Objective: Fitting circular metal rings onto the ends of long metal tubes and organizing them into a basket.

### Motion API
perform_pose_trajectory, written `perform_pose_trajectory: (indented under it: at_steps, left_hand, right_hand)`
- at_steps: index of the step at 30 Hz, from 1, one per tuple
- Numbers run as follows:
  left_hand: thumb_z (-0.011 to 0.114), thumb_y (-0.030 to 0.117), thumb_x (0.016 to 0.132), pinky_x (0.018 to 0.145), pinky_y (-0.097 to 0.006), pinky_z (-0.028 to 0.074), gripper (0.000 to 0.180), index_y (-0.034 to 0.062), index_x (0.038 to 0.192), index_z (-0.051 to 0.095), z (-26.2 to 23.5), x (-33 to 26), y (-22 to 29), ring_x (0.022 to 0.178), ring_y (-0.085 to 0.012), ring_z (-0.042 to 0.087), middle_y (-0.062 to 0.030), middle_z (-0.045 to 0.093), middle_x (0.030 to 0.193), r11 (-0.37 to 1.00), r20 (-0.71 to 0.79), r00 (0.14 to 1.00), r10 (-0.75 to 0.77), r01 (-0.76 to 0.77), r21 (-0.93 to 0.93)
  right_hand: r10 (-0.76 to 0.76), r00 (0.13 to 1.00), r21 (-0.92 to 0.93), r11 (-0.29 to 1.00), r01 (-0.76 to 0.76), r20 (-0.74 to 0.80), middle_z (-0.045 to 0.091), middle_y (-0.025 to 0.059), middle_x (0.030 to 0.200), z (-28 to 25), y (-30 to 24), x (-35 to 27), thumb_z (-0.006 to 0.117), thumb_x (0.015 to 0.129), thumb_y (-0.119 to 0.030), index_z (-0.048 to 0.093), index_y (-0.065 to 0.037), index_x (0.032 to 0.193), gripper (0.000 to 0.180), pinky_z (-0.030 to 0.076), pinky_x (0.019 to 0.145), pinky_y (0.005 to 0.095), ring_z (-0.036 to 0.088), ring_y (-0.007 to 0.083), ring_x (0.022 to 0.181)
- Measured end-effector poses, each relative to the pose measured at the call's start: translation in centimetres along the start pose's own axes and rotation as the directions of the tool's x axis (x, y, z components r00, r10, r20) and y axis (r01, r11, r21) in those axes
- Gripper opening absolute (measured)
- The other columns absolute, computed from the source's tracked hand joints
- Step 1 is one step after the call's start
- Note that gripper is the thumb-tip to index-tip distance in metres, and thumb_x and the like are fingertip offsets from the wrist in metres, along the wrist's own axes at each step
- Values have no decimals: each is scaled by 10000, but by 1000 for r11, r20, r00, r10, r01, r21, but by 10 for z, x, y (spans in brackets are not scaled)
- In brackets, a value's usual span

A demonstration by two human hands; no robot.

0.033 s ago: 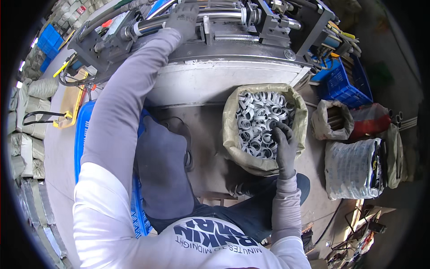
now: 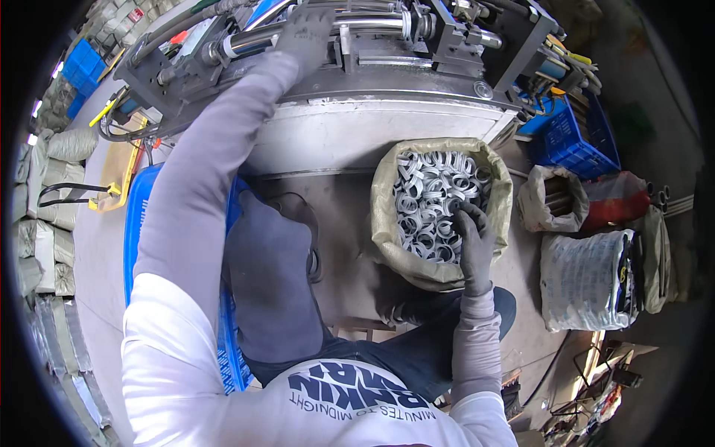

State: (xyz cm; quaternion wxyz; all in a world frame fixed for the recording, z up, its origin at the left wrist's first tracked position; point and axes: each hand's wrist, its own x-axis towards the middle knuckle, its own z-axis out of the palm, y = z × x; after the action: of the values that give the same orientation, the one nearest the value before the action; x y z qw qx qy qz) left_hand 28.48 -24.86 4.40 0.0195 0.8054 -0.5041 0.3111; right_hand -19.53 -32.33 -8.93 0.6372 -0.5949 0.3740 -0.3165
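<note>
Gloved right hand (image 2: 471,237) fingers curled among silvery metal rings (image 2: 432,197) in open tan woven sack (image 2: 384,223), gloved left hand (image 2: 307,31) lying flat on grey steel machine (image 2: 387,45), grasping nothing

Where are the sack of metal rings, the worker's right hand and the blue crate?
sack of metal rings (image 2: 387,223), head view, its left wall
right hand (image 2: 474,242), head view, back of glove
blue crate (image 2: 577,145), head view, side wall

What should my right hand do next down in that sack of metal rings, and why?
Probably close the fingers on a few rings and lift. The gloved right hand already rests among the metal rings in the open sack, though no firm grip shows, while the left hand is up on the machine.
</note>
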Motion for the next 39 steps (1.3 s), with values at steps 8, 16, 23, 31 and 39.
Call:
perform_pose_trajectory:
  at_steps: [8, 16, 23, 31, 39]
  left_hand:
    - [725, 172, 889, 1102, -475, 459, 592, 45, 1443, 560, -124, -224, 15, 1276, -382, 591, -207, 627, 1353, 849, 34, 998, -57, 66, -524]
    - [742, 295, 984, 945, -409, 539, 581, -34, 1424, 553, -203, -451, 25, 1101, -360, 682, -238, 670, 1181, 431, 603, 582, -545, 812, -394]
    - [741, 332, 1003, 721, -297, 516, 548, -11, 1400, 584, -202, -489, 47, 765, -157, 616, -79, 665, 925, 59, 738, 429, -522, 881, -470]
    - [695, 186, 989, 694, -246, 499, 375, 41, 1333, 651, -220, -359, 74, 801, -95, 618, -26, 663, 966, 110, 611, 671, -420, 706, -700]
    - [733, 257, 956, 1117, -390, 457, 557, 12, 1439, 599, -239, -314, 50, 1283, -269, 608, -165, 639, 1375, 579, 282, 913, -295, 405, -707]
  right_hand:
    - [63, 991, -60, 997, -57, 115, 725, 59, 1049, 9, -7, -12, 674, 1011, -117, 687, 60, 1263, 308, 532, 830, 246, 658, 104, 926]
    - [127, 487, -358, 834, 419, 864, 734, 161, 1069, 77, -24, -128, 739, 946, -396, 695, 18, 1200, 488, 556, 916, 361, 714, 270, 996]
    - [-12, 397, -296, 647, 702, 918, 725, 148, 1022, 135, 28, -243, 701, 934, -474, 721, -76, 1122, 441, 553, 880, 416, 719, 325, 980]
    - [-69, 412, -150, 867, 475, 908, 730, 148, 1001, 110, -8, -203, 658, 976, -386, 745, -62, 1059, 345, 548, 860, 448, 708, 369, 932]
    - [-616, 592, 168, 753, 636, 519, 739, 99, 1065, 110, -44, -160, 755, 941, -174, 709, -19, 1136, 254, 560, 923, 415, 717, 271, 1004]
